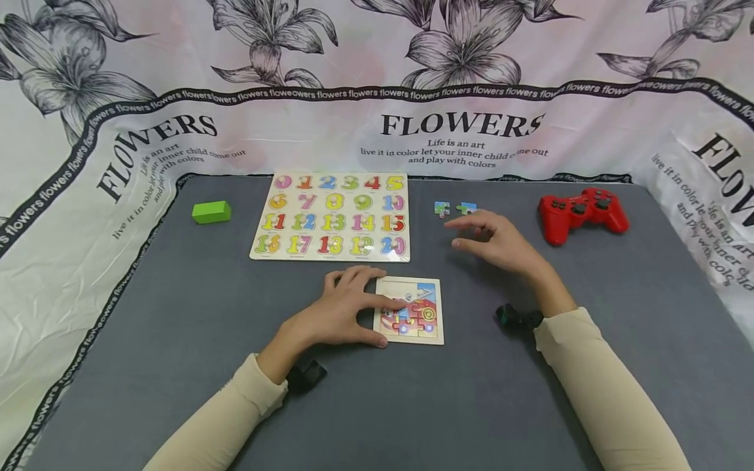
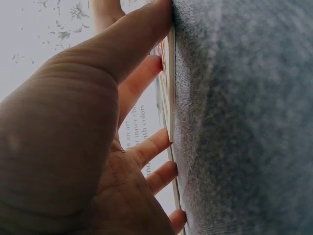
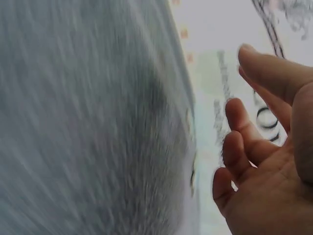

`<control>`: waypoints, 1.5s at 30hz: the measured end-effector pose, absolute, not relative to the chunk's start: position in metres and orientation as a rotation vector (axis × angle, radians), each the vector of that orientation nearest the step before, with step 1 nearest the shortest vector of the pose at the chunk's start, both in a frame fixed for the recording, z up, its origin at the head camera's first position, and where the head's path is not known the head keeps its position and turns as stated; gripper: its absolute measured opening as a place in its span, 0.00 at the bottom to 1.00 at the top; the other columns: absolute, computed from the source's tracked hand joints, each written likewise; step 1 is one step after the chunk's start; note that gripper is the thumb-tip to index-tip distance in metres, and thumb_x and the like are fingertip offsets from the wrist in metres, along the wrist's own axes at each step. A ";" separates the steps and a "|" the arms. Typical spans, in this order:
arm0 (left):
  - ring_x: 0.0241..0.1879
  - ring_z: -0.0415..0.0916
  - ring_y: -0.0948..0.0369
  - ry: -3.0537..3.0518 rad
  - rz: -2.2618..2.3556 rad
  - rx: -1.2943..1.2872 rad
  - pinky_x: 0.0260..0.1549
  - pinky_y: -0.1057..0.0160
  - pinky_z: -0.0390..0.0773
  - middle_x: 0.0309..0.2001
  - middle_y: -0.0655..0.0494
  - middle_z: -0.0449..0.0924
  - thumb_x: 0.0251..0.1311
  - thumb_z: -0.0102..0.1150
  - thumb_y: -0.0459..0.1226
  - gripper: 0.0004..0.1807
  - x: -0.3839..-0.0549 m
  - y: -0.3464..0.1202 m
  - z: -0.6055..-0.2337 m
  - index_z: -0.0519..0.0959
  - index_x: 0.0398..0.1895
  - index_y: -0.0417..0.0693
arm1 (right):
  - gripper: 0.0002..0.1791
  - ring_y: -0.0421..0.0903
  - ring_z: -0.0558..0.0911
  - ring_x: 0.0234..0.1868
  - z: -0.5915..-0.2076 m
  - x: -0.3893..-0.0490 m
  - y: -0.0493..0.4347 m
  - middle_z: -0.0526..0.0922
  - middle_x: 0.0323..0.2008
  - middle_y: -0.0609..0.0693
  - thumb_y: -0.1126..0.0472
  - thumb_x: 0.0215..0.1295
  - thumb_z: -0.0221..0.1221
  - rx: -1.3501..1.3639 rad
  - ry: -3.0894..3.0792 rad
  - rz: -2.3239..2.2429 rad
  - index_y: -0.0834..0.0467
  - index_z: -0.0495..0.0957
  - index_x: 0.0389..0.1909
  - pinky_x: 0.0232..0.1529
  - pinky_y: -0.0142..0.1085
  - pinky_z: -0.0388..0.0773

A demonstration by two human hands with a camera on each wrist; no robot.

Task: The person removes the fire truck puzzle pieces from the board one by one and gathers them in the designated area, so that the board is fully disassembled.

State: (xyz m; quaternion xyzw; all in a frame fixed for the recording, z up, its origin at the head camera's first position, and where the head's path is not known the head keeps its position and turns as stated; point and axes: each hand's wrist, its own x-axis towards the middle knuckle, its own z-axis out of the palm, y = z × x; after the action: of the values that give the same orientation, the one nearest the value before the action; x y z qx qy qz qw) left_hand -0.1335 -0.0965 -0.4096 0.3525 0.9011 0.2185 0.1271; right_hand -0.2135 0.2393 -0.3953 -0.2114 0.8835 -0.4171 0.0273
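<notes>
A small square wooden jigsaw board [image 1: 436,339] with a red and blue picture lies on the grey table. My left hand [image 1: 336,313] rests on its left side, one finger pressing the picture and the thumb at the near edge. Bare wood shows in the picture's upper left part. In the left wrist view, the fingers of my left hand [image 2: 142,147] lie spread and fairly straight along the board's edge. My right hand [image 1: 501,242] hovers with nothing between its fingers, just in front of two small jigsaw pieces [image 1: 442,209], one partly overlapped by its fingertips.
Behind my left hand lies a number puzzle board [image 1: 330,255] with colored numerals. A green block [image 1: 211,212] sits at the back left, a red game controller [image 1: 580,212] at the back right. Floral printed cloth [image 1: 318,131] rises behind the table.
</notes>
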 end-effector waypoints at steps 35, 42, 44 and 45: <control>0.78 0.47 0.51 2.616 0.625 1.034 0.66 0.37 0.46 0.77 0.53 0.56 0.53 0.72 0.61 0.37 -0.134 -0.096 -0.408 0.74 0.69 0.79 | 0.17 0.46 0.66 0.45 -0.396 -0.167 0.193 0.75 0.40 0.47 0.57 0.55 0.76 -0.979 2.543 -0.841 0.43 0.89 0.46 0.46 0.44 0.57; 0.78 0.47 0.50 2.622 0.630 1.043 0.66 0.37 0.47 0.77 0.51 0.56 0.53 0.73 0.60 0.37 -0.134 -0.096 -0.409 0.74 0.68 0.78 | 0.16 0.45 0.66 0.46 -0.397 -0.168 0.192 0.75 0.42 0.47 0.57 0.55 0.76 -0.967 2.544 -0.835 0.41 0.89 0.45 0.47 0.44 0.57; 0.78 0.47 0.50 2.623 0.626 1.039 0.66 0.37 0.47 0.77 0.52 0.56 0.52 0.73 0.60 0.37 -0.134 -0.096 -0.409 0.74 0.68 0.78 | 0.16 0.46 0.66 0.46 -0.397 -0.167 0.191 0.76 0.43 0.47 0.57 0.55 0.76 -0.960 2.541 -0.838 0.41 0.88 0.45 0.47 0.44 0.57; 0.78 0.47 0.51 2.622 0.624 1.035 0.66 0.37 0.47 0.77 0.52 0.56 0.52 0.73 0.60 0.37 -0.134 -0.096 -0.409 0.74 0.68 0.79 | 0.16 0.46 0.66 0.46 -0.397 -0.167 0.191 0.76 0.43 0.47 0.57 0.55 0.76 -0.959 2.540 -0.837 0.41 0.88 0.45 0.47 0.44 0.57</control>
State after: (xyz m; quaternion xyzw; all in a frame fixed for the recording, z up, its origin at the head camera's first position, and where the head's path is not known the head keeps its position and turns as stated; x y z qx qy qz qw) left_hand -0.1339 -0.0961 -0.4089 0.3557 0.9007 0.2145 0.1270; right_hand -0.1674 0.1914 -0.3972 -0.3337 0.8840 -0.2913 0.1495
